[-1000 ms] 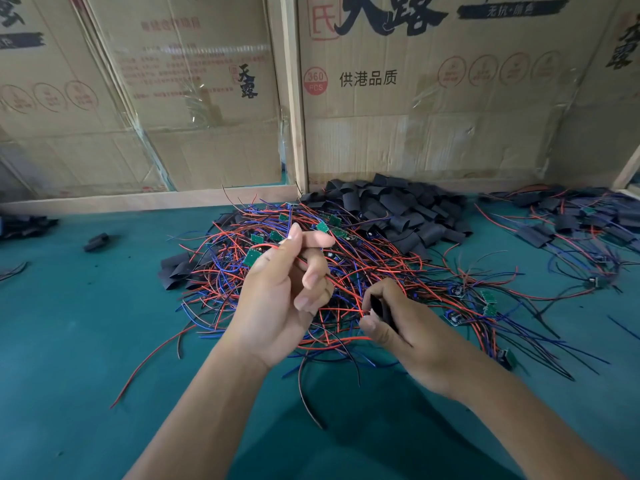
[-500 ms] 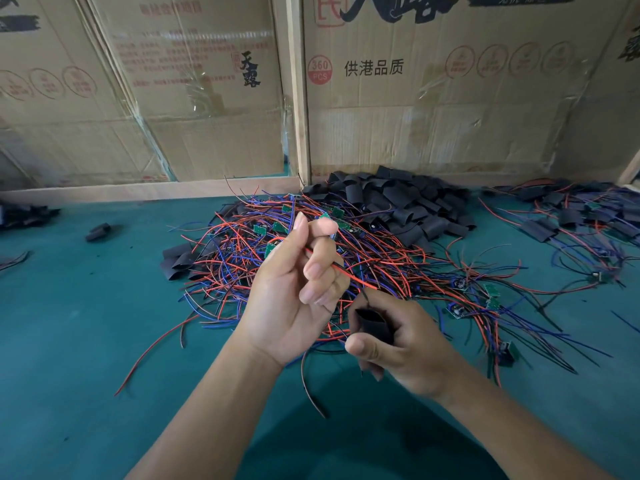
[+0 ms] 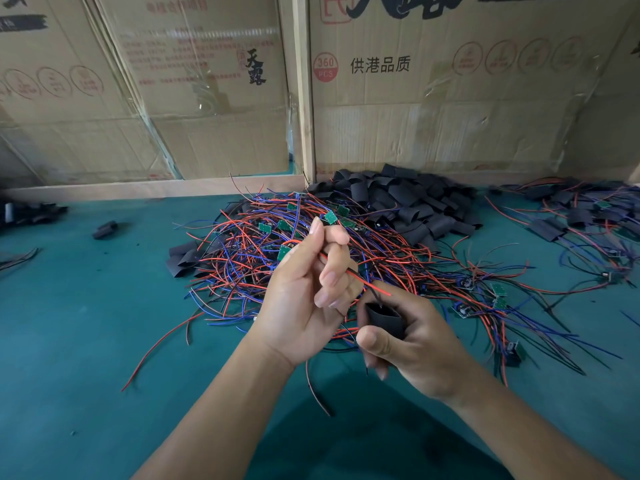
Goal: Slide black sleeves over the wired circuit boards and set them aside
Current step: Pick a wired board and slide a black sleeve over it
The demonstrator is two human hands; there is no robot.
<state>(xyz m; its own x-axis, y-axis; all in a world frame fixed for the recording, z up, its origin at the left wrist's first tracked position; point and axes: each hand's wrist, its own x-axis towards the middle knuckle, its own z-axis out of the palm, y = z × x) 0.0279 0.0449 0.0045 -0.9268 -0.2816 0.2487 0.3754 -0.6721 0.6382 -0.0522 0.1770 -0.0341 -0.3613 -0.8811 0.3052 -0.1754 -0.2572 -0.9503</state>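
Both hands are raised over a green tabletop [image 3: 86, 323], close together, in front of the main tangle.

Left hand [image 3: 304, 299]: palm toward the wearer, fingers curled in. Thumb and forefinger pinch a red wire [image 3: 360, 280] with a black one alongside it. The pair runs down and to the right from the fingers toward the other hand. A small green circuit board [image 3: 284, 251] shows just behind the base of the thumb; whether it belongs to the held wires I cannot tell.

Right hand [image 3: 412, 344]: thumb and curled fingers grip a black sleeve [image 3: 386, 320], its open mouth facing up and left. The tips of the held wires sit right at that mouth. The red tip passes just above the rim, and the black one seems to dip into the opening.

Behind the hands lies a heap of wired boards [image 3: 277, 251], red, blue and black leads knotted together, green boards dotted across the top. Further back and right, against the wall, is a pile of loose black sleeves [image 3: 408, 202], touching the heap's far edge. A few flattened sleeves [image 3: 183, 259] lie at the heap's left edge.

Far right: a separate spread of sleeved boards [image 3: 575, 216] with wires trailing out, well apart from the main heap. More bare boards on wires stray over the tabletop right of the hands.

Far left: one stray sleeve [image 3: 105, 229] lies alone, and a dark cluster [image 3: 27, 213] at the frame edge is too dim to identify.

Back wall: printed cardboard cartons [image 3: 450, 109] stand along a wooden ledge [image 3: 152, 188].
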